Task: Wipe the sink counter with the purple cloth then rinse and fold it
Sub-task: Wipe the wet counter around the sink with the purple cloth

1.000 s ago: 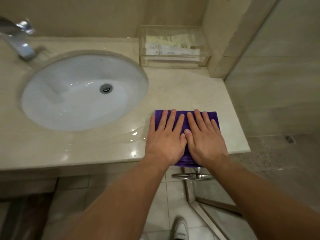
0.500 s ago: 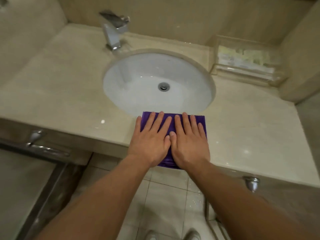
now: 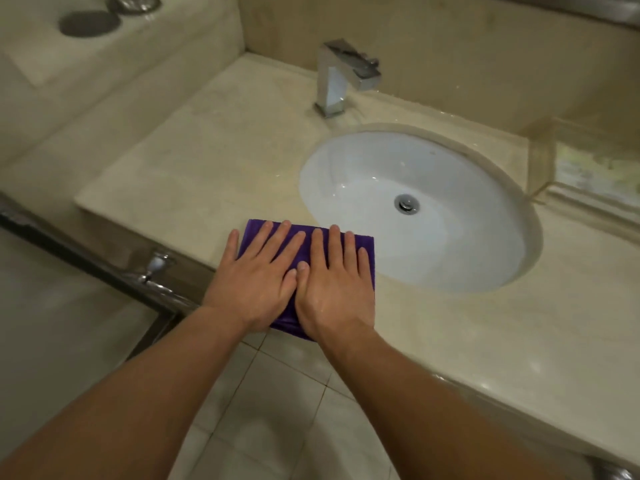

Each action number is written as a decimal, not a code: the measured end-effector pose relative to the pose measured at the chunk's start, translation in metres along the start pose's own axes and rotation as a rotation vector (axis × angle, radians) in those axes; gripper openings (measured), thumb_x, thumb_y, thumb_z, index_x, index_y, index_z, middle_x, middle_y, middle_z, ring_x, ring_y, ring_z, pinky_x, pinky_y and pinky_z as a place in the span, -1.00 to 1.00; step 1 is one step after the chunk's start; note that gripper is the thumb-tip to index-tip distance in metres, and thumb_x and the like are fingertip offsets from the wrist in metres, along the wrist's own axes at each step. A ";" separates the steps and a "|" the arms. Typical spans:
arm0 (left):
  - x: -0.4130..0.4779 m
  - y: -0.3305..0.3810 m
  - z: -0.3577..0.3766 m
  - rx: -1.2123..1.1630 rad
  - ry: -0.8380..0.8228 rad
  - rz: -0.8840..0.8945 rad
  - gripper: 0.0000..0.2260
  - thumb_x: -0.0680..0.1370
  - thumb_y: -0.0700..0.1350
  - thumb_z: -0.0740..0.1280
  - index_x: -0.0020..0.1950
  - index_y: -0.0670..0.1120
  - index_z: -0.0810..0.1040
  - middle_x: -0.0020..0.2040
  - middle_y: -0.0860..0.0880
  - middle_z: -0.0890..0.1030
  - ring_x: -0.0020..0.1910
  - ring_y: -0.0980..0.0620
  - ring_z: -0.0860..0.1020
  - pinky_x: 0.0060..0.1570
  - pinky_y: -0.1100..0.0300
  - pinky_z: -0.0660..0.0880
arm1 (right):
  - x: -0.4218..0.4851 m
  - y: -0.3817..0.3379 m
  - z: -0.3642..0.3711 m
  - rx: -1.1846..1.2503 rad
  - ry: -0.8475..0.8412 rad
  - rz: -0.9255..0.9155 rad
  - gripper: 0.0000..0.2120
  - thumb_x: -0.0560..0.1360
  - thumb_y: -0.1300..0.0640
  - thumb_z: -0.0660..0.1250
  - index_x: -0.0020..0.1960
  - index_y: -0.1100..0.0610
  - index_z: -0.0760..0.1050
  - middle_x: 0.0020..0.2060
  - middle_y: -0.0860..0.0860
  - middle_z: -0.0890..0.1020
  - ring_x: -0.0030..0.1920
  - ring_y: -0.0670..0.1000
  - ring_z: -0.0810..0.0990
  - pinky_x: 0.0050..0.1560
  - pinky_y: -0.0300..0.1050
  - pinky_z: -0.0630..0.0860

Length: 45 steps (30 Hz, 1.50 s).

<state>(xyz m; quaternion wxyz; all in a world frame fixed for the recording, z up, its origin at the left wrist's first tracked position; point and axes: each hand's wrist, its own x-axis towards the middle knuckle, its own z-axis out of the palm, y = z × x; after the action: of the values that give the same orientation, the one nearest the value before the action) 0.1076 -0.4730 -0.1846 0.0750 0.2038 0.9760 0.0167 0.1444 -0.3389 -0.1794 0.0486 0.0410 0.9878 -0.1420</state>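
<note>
Left hand (image 3: pixel 256 282) and right hand (image 3: pixel 336 289) press flat, fingers straight, on the purple cloth (image 3: pixel 256 230); long axis 9–3 o'clock. Counter (image 3: pixel 214 161) probably left to wipe: 10 o'clock, left hand nearer.

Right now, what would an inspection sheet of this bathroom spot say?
Surface: beige stone counter, glossy, with wet glints near its front edge.
Job's things: purple cloth, folded flat at the counter's front edge, beside the sink; faucet behind the sink.
Clutter: clear tray at far right, contents blurred.
Hands: left hand and right hand press flat on the cloth, side by side, fingers straight.
Cables: nothing seen.
Surroundings: tiled floor; metal-framed panel at left.
</note>
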 end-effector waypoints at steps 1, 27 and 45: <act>0.001 -0.009 0.000 0.000 0.006 -0.013 -0.46 0.60 0.16 -0.31 0.59 0.14 -0.26 0.60 0.10 -0.27 0.58 0.10 -0.26 0.53 -0.16 -0.25 | 0.006 -0.008 0.002 0.003 0.001 -0.017 -0.43 0.68 -0.08 -0.19 0.63 0.08 -0.16 0.61 0.08 -0.15 0.60 0.10 -0.22 0.56 0.07 -0.24; 0.207 -0.135 -0.032 -0.087 0.087 -0.027 -0.47 0.59 0.19 -0.29 0.57 0.14 -0.23 0.61 0.08 -0.22 0.59 0.08 -0.25 0.54 -0.10 -0.26 | 0.250 -0.061 -0.003 -0.017 0.101 -0.100 -0.39 0.61 -0.08 -0.26 0.61 0.09 0.04 0.60 0.07 0.05 0.56 0.02 -0.13 0.50 0.01 -0.20; 0.446 -0.213 -0.080 0.090 0.066 0.111 -0.40 0.59 0.14 -0.31 0.63 0.04 -0.07 0.64 -0.03 -0.04 0.61 -0.01 -0.09 0.57 -0.05 -0.14 | 0.489 -0.066 -0.026 0.012 0.128 0.016 -0.40 0.63 -0.06 -0.24 0.62 0.13 0.01 0.60 0.10 0.08 0.60 0.12 -0.03 0.57 0.09 -0.09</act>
<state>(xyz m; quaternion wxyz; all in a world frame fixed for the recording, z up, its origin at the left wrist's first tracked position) -0.3933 -0.4900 -0.1815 0.0324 0.2599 0.9650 -0.0162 -0.3493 -0.3620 -0.1887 -0.0138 0.0583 0.9877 -0.1447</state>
